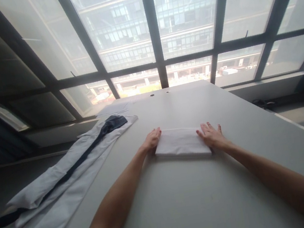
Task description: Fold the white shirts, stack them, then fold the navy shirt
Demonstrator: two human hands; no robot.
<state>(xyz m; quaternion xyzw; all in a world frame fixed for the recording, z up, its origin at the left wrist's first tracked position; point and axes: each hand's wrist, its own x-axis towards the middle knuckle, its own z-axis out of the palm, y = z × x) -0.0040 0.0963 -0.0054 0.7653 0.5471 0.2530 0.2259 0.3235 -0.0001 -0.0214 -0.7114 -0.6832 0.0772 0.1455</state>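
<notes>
**Folded white cloth lies crosswise under two flat hands**

A folded white cloth sits near the middle of the grey table, a flat, soft rectangle with crisp edges and a faint crease along its far side. Its long axis runs left to right across the person's view, roughly parallel to the window wall beyond; the short sides point toward each hand.

The left hand rests open at the cloth's left end, fingers stretched and laid along that edge, palm down. The right hand is likewise spread flat, fingers apart, its fingertips on the cloth's right end and its heel on the table just beside. Neither hand grips anything (both simply press or rest).

Off to the left, well apart from the fold, a long white garment lies stretched diagonally over the table's edge, smooth and slightly rumpled, with a dark narrow tie laid along its length. The tabletop is matte and plain.
</notes>
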